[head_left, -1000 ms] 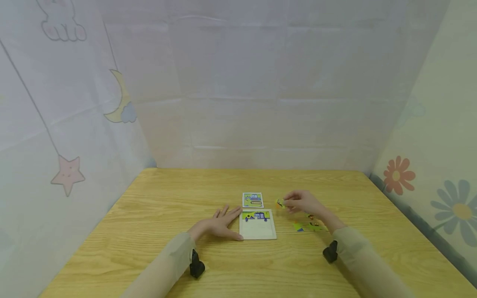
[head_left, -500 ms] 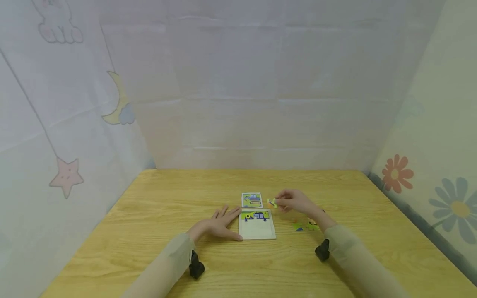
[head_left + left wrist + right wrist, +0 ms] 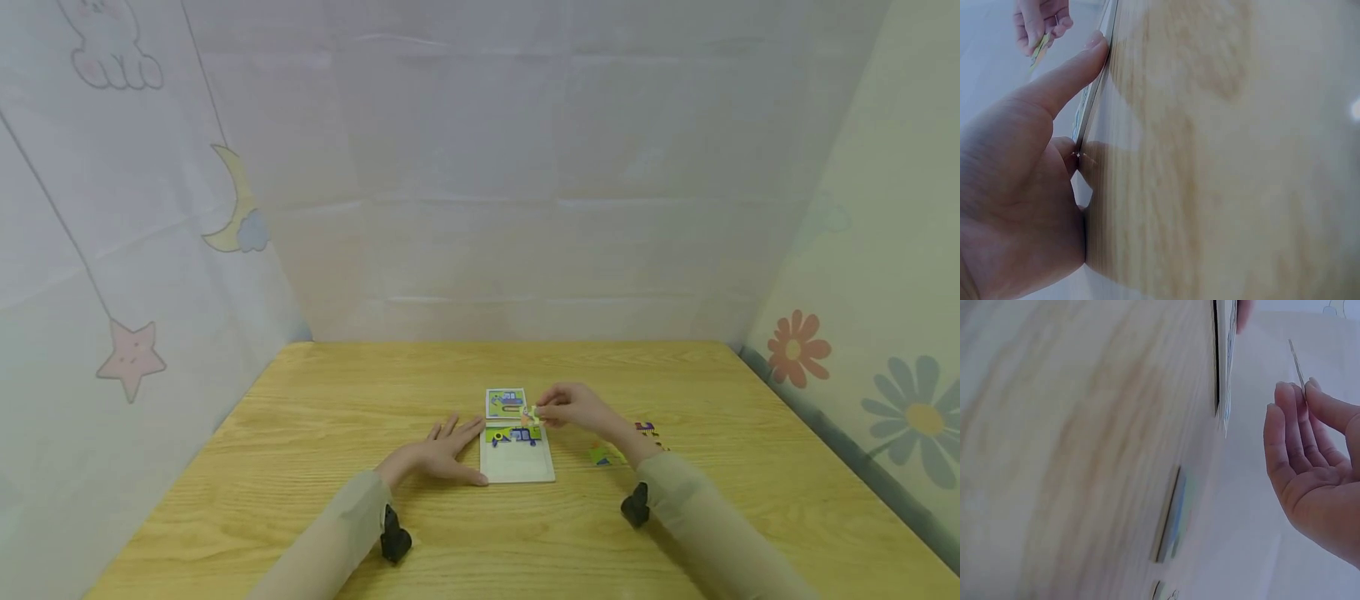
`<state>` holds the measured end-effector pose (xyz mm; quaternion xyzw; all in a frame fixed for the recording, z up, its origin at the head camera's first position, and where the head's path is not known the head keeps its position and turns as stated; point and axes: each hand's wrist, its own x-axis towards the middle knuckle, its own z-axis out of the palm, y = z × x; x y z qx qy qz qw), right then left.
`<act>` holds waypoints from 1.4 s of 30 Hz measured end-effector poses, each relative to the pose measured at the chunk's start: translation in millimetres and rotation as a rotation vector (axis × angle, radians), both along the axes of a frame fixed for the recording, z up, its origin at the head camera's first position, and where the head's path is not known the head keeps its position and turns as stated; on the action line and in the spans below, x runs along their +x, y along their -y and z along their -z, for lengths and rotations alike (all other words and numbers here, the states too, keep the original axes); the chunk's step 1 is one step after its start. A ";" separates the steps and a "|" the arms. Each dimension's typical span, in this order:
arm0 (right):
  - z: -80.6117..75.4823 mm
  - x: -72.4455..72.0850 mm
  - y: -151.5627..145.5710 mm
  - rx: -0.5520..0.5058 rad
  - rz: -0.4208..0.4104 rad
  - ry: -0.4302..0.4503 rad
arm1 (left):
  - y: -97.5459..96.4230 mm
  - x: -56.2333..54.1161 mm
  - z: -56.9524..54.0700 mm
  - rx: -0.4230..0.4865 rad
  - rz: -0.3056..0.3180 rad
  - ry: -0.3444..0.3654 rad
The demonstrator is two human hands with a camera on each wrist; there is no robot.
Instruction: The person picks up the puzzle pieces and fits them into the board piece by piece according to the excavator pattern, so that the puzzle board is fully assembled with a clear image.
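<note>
A flat puzzle tray lies on the table, its top part filled with pieces of a blue and yellow-green vehicle picture and its lower part bare. My left hand rests beside it with fingers spread, thumb and fingertips touching its left edge; the left wrist view shows the thumb against that edge. Between thumb and fingers my right hand pinches a puzzle piece, held above the tray's upper right. In the right wrist view the piece appears edge-on, clear of the tabletop.
Behind the tray lies a small picture card with a similar vehicle. Several loose puzzle pieces lie right of the tray, partly hidden under my right forearm. The wooden table ends at a pale cloth wall.
My right hand has carried the puzzle piece left, from right of the card to over the tray's upper edge. My left hand has stayed at the tray.
</note>
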<state>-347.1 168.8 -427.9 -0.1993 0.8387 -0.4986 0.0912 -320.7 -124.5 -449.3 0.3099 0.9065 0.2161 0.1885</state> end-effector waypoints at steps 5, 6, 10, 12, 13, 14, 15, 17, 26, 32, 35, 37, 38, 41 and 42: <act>-2.8 2.7 8.0 0.008 0.020 0.001 | -0.4 0.1 -1.6 0.006 -0.001 -0.006; -2.5 2.7 9.3 0.010 0.022 0.001 | -0.5 0.1 -1.9 0.007 0.000 -0.008; 0.4 2.5 13.4 0.013 0.016 0.005 | -1.0 -1.0 -1.5 0.014 -0.006 -0.016; 2.2 2.2 15.0 0.016 0.007 0.008 | -1.4 -1.3 -1.0 0.021 -0.012 -0.021; 2.7 2.2 15.6 0.017 0.003 0.009 | -1.5 -1.3 -0.7 0.028 -0.015 -0.024; 3.2 2.3 16.2 0.017 0.000 0.014 | -1.8 -1.3 -0.6 0.033 -0.018 -0.028; 3.6 2.2 16.7 0.022 -0.001 0.013 | -2.2 -1.2 -0.6 0.036 -0.021 -0.030; 4.0 2.2 17.5 0.030 -0.001 0.012 | -3.0 -1.2 -0.9 0.035 -0.022 -0.039; 5.9 2.1 23.3 0.048 0.000 0.006 | -8.7 -4.7 0.8 0.039 -0.005 -0.119; 6.8 3.5 33.8 0.064 -0.002 0.022 | -7.9 -3.9 4.3 0.101 -0.032 -0.066; 5.7 5.1 38.6 0.077 -0.010 0.041 | -6.8 -3.6 5.2 0.119 -0.033 -0.051; 4.4 6.2 41.3 0.087 -0.012 0.057 | -6.4 -3.4 5.8 0.127 -0.034 -0.041; 3.6 6.7 42.5 0.093 -0.010 0.064 | -6.1 -3.4 5.8 0.129 -0.036 -0.039; 2.1 7.6 45.7 0.112 -0.008 0.082 | -5.9 -3.0 4.8 0.141 -0.034 -0.035; 1.9 7.7 46.6 0.115 -0.006 0.091 | -5.9 -2.6 4.1 0.146 -0.032 -0.036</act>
